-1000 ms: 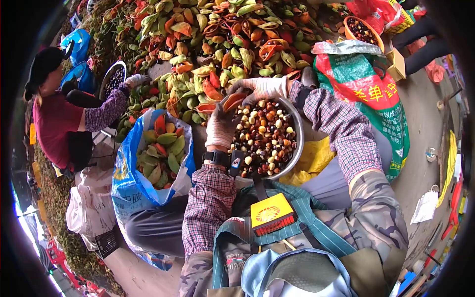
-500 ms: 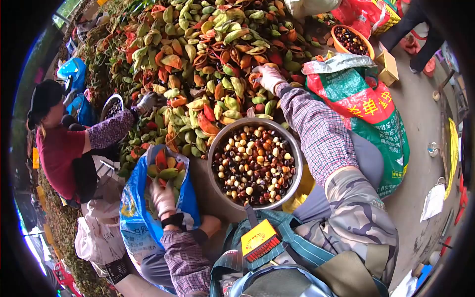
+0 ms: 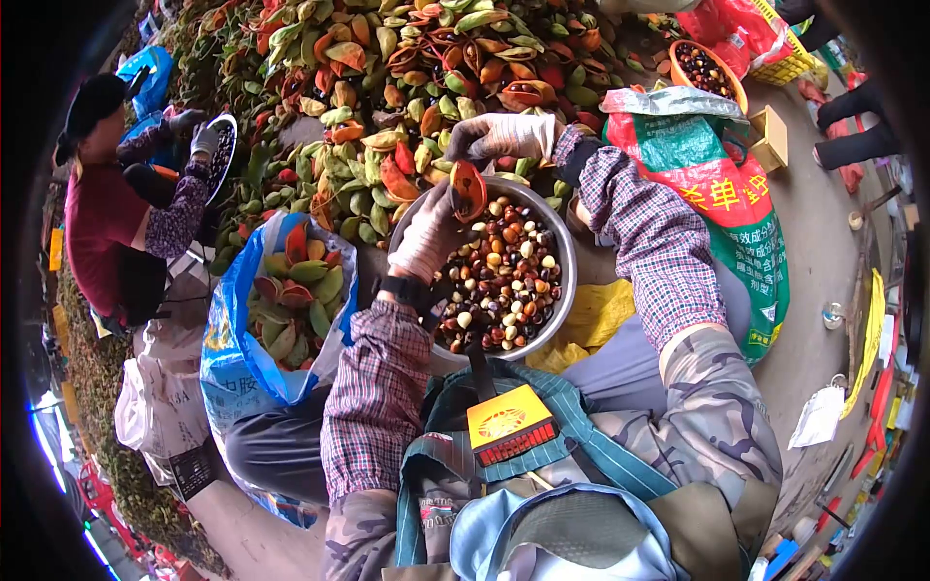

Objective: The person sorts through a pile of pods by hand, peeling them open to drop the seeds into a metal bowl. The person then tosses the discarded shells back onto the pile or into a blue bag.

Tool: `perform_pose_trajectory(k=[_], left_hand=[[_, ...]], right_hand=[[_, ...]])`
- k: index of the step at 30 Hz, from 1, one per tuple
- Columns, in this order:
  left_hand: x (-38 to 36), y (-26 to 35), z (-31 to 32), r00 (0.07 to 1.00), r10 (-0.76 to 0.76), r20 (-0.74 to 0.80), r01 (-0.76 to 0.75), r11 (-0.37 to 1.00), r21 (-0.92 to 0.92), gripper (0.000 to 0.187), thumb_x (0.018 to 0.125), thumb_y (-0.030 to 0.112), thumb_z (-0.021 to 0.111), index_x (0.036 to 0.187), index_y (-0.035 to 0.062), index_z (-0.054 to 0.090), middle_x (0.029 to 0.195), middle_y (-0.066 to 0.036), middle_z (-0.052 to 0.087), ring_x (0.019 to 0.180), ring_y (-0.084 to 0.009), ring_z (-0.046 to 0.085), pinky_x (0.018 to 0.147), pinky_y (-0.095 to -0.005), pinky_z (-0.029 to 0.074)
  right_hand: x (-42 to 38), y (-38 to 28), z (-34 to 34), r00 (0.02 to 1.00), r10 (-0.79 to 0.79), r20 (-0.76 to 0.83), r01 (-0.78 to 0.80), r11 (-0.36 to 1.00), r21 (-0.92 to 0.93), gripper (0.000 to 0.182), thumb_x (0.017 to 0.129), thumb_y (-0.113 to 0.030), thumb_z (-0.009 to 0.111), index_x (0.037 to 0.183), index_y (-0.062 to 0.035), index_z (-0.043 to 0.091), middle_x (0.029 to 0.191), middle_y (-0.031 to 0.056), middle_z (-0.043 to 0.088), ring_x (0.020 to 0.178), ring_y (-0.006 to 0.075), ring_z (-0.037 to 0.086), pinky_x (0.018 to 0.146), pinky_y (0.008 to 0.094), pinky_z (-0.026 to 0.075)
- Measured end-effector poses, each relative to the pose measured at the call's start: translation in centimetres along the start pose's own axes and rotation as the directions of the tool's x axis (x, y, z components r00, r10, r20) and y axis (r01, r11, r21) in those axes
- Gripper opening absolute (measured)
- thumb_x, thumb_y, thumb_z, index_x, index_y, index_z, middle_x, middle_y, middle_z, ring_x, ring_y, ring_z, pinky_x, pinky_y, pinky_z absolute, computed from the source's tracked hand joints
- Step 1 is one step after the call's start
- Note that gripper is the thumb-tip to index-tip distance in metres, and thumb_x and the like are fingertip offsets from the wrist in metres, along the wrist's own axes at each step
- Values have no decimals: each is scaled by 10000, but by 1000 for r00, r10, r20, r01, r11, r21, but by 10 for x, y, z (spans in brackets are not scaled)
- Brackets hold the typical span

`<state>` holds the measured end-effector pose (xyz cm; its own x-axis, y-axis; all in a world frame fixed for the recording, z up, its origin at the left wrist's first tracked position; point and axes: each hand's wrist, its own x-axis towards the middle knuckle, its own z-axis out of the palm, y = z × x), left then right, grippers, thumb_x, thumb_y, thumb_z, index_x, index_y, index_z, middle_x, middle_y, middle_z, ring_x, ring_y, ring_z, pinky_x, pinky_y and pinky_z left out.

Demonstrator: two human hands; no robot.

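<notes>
An open orange-red split pod [image 3: 469, 191] is pinched by white-gloved left hand [image 3: 426, 237] fingers over the round metal bowl [image 3: 572, 281] rim at 11 o'clock; white-gloved right hand [image 3: 504, 136] fingers are curled at its top. Probably light, stiff, brittle; best gripped by the shell edges.

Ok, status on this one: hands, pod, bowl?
Left hand holds open orange pod over metal bowl. Right hand beside it, grip unclear. Bowl full of seeds. Nothing obstructing.
</notes>
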<state>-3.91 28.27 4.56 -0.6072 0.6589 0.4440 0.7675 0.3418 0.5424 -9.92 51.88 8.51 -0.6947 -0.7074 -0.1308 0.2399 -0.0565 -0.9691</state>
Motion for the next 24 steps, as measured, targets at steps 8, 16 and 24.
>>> perform_pose_trajectory(k=[8,16,24], left_hand=[[-6,46,12,657,-751,-66,632,596,-496,450,933,282,485,1318,51,449,1170,-103,583,996,-185,565,905,-310,423],[-33,51,9,522,-845,115,802,441,-404,509,787,93,491,1291,159,480,1146,-64,559,902,-175,572,786,-296,475],[-119,22,25,390,-864,318,760,107,-641,436,813,135,587,1232,72,486,1134,-65,536,970,-232,530,838,-393,456]], right_hand=[[21,14,21,996,-53,-76,59,995,75,196,805,-93,633,996,-51,630,899,9,637,793,103,582,721,251,487],[32,44,-62,664,-225,-713,-277,812,-514,306,815,-270,627,1083,-124,628,1069,130,628,934,279,605,849,364,468],[-12,25,-107,453,-170,-875,-834,267,-483,484,812,-366,611,1243,-178,497,1232,131,521,1132,324,489,937,441,401]])
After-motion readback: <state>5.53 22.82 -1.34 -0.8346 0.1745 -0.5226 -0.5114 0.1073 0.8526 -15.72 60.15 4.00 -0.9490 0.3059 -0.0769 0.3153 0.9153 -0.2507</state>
